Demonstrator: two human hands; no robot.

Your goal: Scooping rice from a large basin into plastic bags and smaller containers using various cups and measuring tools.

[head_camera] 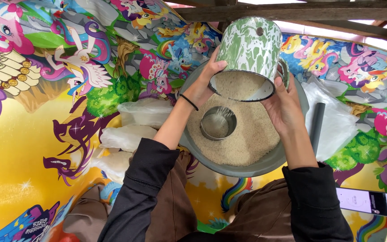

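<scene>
Enamel can, green-and-white, tilting over grain basin.
Left hand (201,85) and right hand (283,105) are clamping the can (248,49) from both sides, mouth facing down toward the basin (265,168) and small metal cup (218,123).

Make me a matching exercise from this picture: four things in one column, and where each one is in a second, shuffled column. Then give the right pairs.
Things:
1. green-and-white enamel pot
2. small metal cup
3. phone
4. grey tube

Places:
A. on the mat beside the person's right knee
B. held tilted in both hands above the basin
C. sitting in the rice inside the grey basin
D. lying on clear plastic just right of the basin

Pairs: 1-B, 2-C, 3-A, 4-D
</scene>
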